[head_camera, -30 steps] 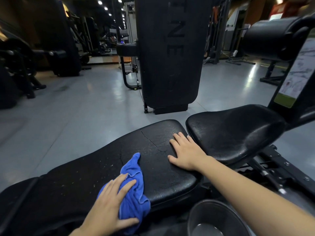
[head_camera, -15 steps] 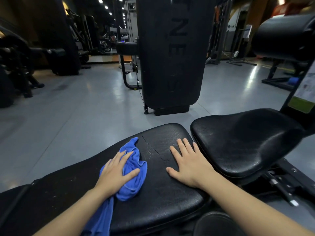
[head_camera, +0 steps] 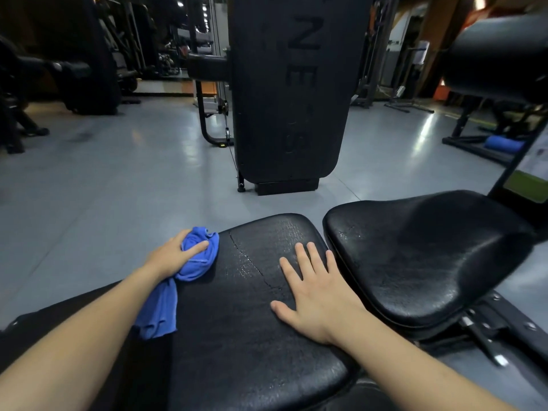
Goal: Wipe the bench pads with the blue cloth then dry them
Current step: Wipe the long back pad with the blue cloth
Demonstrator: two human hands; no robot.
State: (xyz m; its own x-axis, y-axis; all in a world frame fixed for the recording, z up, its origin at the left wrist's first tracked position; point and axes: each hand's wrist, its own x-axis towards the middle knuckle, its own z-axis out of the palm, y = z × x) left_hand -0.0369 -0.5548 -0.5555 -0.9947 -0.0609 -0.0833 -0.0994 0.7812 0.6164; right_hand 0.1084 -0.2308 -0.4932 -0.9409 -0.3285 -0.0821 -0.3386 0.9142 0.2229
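Observation:
A long black bench pad (head_camera: 237, 321) with a cracked surface runs across the foreground. A second black seat pad (head_camera: 421, 253) sits just to its right. My left hand (head_camera: 175, 256) presses a bunched blue cloth (head_camera: 198, 259) onto the far edge of the long pad, fingers curled over the bunch. The cloth's loose tail (head_camera: 157, 315) trails back beside my forearm. My right hand (head_camera: 317, 295) lies flat on the long pad near its right end, fingers straight and spread.
A tall black machine column (head_camera: 287, 90) stands on the grey floor (head_camera: 103, 188) right beyond the bench. A black roller pad (head_camera: 498, 54) hangs at upper right. The bench's metal frame (head_camera: 486, 330) shows at lower right. More gym machines stand at far left.
My left hand has pushed the blue cloth from the near side of the long pad up to its far edge. My right hand has stayed flat on the pad.

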